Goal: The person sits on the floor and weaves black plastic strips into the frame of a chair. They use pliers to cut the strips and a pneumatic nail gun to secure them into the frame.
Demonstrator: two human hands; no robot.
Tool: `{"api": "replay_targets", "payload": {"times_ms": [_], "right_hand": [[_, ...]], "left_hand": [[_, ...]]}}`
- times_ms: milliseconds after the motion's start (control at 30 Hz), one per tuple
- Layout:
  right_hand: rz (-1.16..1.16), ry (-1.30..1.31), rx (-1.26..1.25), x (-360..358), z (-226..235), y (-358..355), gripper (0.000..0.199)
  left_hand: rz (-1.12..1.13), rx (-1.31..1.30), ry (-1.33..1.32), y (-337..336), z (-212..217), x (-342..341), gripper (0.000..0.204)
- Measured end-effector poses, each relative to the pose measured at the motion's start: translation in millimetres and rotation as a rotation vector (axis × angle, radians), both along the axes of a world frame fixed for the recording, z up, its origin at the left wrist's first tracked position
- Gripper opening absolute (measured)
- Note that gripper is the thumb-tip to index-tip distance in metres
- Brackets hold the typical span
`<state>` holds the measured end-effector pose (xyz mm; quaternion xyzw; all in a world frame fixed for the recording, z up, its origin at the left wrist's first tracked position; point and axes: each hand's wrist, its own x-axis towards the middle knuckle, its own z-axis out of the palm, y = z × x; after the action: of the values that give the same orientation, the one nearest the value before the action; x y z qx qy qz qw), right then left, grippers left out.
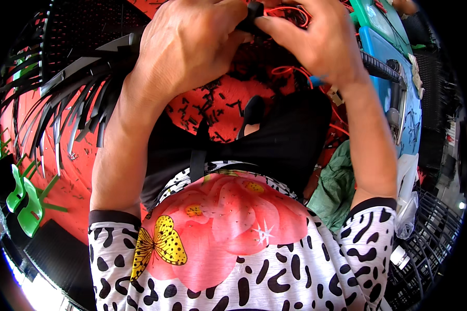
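Observation:
At the top edge, my left hand [192,44] is closed with its fingers around a small black piece [251,19]. My right hand [324,44] meets it from the other side, its thumb pressed against the same piece. What kind of piece it is cannot be made out, as the fingers cover most of it. Thin red wire [301,19] loops behind and beside my right hand. Long black strips [83,85] fan out to the left of my left forearm.
Short black scraps [213,106] litter the red floor [78,197]. Green plastic chairs [31,210] stand at the left. A blue tray-like surface [376,57] and a teal one [381,20] lie at the right. Green cloth [334,181] hangs by my right elbow, near a black crate [425,243].

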<state>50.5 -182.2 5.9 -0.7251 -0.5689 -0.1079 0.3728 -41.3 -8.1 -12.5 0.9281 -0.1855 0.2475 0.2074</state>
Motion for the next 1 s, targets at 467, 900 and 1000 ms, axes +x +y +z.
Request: {"api": "replay_targets", "payload": {"times_ms": [467,900,1000], "right_hand": [[0.033,-0.520,0.206,-19.3,-35.3,-11.4,0.013],[-0.352,0.621,0.288,-51.1,-51.7,-0.2,0.016],[-0.271,0.710,0.183,-45.7,-47.9,-1.8,0.014]], "left_hand": [[-0.005,-0.039,-0.040,13.1,-5.2,18.4,0.023],[-0.031,-0.051,-0.029,9.2,2.0,17.0,0.020],[-0.056,-0.051,-0.042,11.8,-0.5,18.9,0.019]]}}
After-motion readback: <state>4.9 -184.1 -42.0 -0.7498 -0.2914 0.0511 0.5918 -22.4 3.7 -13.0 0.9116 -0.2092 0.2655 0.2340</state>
